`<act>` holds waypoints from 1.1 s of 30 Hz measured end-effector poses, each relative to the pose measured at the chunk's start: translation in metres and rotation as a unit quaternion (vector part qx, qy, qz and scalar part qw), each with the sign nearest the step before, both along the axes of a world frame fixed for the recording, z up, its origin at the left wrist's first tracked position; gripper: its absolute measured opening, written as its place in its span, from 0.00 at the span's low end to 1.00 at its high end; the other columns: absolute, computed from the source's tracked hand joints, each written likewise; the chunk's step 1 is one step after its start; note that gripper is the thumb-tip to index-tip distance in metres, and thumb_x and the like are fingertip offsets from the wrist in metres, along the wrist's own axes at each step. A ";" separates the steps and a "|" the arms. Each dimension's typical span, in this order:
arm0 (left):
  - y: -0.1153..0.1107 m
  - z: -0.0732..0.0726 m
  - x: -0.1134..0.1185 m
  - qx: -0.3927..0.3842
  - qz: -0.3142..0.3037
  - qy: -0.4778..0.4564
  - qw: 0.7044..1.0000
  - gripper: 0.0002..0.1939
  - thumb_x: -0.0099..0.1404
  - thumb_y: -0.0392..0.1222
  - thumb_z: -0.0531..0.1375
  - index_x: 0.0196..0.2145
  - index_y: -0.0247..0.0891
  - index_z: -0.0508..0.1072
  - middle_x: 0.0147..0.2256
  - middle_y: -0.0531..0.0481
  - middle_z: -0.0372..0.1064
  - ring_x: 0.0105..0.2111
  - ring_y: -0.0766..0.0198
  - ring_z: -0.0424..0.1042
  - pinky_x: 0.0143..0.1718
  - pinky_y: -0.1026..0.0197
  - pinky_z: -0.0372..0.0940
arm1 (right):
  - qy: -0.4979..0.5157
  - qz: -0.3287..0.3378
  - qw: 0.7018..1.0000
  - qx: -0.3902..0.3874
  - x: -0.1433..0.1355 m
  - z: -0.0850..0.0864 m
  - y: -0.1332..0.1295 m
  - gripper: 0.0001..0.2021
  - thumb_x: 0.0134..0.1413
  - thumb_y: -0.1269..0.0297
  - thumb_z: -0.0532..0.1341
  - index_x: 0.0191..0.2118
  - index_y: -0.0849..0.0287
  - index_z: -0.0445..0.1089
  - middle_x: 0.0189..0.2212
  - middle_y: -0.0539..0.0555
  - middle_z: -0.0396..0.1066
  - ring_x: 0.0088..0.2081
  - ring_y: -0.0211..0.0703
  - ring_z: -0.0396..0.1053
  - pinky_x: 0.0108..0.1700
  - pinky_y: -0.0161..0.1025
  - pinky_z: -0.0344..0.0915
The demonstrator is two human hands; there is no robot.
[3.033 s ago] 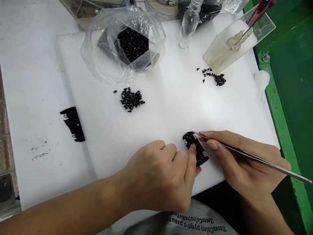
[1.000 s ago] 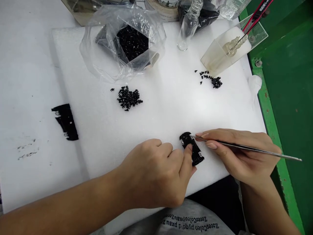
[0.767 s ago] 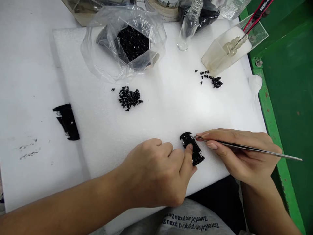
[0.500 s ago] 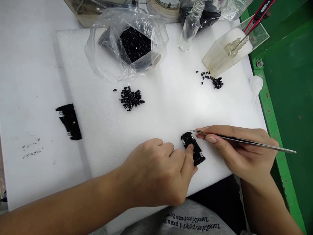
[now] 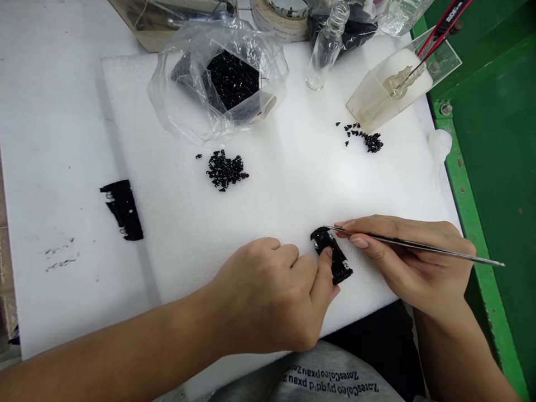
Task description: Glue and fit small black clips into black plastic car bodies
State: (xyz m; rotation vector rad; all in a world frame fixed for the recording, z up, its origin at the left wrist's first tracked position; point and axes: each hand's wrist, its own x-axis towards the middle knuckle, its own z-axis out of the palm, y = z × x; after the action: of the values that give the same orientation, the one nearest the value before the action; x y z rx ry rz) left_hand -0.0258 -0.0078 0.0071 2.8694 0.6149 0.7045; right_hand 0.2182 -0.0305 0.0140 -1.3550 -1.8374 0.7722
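Note:
Pinched between the thumb and fingers of my left hand (image 5: 276, 290) is a small black part with notched sides (image 5: 338, 262), near the front edge of the white foam sheet (image 5: 268, 206). My right hand (image 5: 410, 257) is closed around metal tweezers (image 5: 419, 243). Their tips touch or hover just over the top end of the black part; I cannot tell which. A similar notched black part (image 5: 125, 211) lies at the left, by the edge of the foam.
Small black pieces lie in a pile (image 5: 226, 170) and a smaller cluster (image 5: 372, 142). Behind are an open plastic bag (image 5: 171, 111) of them, a glass bottle (image 5: 324, 56), a tape roll (image 5: 280, 25) and a tilted clear container (image 5: 368, 103). A green metal frame (image 5: 464, 190) borders the right.
My right hand has shifted slightly left, bringing the tweezer tips onto or over the top end of the black part. My left hand keeps its hold. The camera view has shifted a little.

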 end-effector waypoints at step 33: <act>-0.007 -0.026 -0.002 0.057 0.032 -0.041 0.997 0.17 0.72 0.46 0.68 0.48 0.28 0.81 0.22 0.57 0.67 0.19 0.64 0.64 0.13 0.58 0.59 | -0.096 -0.171 0.938 0.287 0.033 0.049 0.141 0.13 0.59 0.55 0.75 0.28 0.55 0.77 0.20 0.46 0.64 0.23 0.37 0.57 0.29 0.42 0.52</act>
State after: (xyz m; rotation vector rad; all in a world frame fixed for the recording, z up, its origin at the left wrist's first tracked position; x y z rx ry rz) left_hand -0.0275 -0.0145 -0.0188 2.9179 0.6791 0.8905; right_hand 0.2511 0.1108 0.0629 -1.3240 -1.7108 -0.0870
